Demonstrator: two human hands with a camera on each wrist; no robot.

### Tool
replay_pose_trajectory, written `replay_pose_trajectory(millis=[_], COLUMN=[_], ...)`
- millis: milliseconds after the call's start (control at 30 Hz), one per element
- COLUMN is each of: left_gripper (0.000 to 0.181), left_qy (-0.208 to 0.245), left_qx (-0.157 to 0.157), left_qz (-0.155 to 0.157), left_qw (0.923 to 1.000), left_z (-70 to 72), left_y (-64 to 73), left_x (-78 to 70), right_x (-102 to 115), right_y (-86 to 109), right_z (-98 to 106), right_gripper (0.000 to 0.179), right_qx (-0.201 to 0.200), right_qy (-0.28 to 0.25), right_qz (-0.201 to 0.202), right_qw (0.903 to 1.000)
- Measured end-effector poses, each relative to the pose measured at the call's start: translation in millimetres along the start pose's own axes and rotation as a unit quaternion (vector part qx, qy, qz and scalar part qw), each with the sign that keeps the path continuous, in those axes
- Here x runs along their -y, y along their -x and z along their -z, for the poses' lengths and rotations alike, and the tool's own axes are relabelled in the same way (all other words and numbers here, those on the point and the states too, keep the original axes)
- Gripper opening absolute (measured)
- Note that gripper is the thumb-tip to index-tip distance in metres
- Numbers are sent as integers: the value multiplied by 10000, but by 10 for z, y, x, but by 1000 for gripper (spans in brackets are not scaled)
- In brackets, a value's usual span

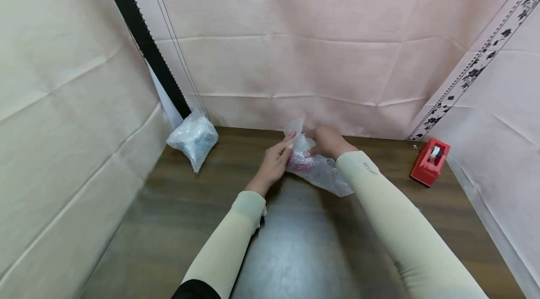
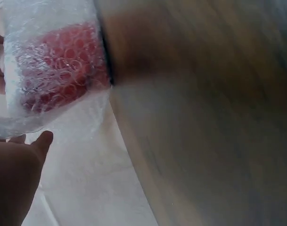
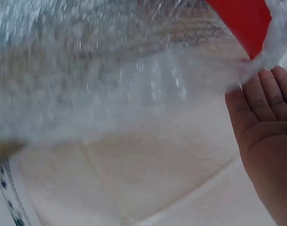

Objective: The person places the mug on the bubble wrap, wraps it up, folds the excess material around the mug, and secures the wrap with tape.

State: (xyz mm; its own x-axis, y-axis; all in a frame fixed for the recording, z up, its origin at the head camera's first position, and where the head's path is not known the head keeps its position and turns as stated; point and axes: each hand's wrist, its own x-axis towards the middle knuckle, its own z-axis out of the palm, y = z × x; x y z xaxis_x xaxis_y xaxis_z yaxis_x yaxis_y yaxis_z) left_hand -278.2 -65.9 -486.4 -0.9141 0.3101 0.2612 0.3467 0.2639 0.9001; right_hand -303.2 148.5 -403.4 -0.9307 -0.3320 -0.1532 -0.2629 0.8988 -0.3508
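A sheet of clear bubble wrap (image 1: 322, 175) lies partly folded around a red object (image 2: 70, 59) at the back of the table. My left hand (image 1: 274, 160) grips the wrap at its left side, fingers on a raised fold. From the right, my right hand (image 1: 329, 142) reaches over the wrap and pinches its edge. In the right wrist view, the fingers of this right hand (image 3: 263, 117) are at the wrap's edge, below a bare, smooth part of the red object (image 3: 249, 21). The object's kind is hidden by the wrap.
A bubble-wrapped bundle (image 1: 195, 137) sits at the back left of the wooden table (image 1: 177, 228). A red tape dispenser (image 1: 430, 162) stands near the right edge. Pale cloth walls (image 1: 295, 64) rise at the back and both sides, with a black strip (image 1: 147, 41) at the left corner.
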Motion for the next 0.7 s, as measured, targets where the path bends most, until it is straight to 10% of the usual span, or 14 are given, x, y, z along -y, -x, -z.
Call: replay_pose_trajectory(millis=[300,700], left_gripper=[42,46], left_qy=[-819,-2259], left_qx=[863,1666], left_qz=[-590,-599], left_qw=[9911,9579], left_z=[73,41], left_y=[36,-31], left_x=[-25,-60], right_x=[-81,-418], right_y=[-22,138], right_z=[-29,-113], right_gripper=[53,95], right_qx=[-171,162], right_qy=[-693,-1953], right_qz=[-291,69], right_qw=[9970,9806])
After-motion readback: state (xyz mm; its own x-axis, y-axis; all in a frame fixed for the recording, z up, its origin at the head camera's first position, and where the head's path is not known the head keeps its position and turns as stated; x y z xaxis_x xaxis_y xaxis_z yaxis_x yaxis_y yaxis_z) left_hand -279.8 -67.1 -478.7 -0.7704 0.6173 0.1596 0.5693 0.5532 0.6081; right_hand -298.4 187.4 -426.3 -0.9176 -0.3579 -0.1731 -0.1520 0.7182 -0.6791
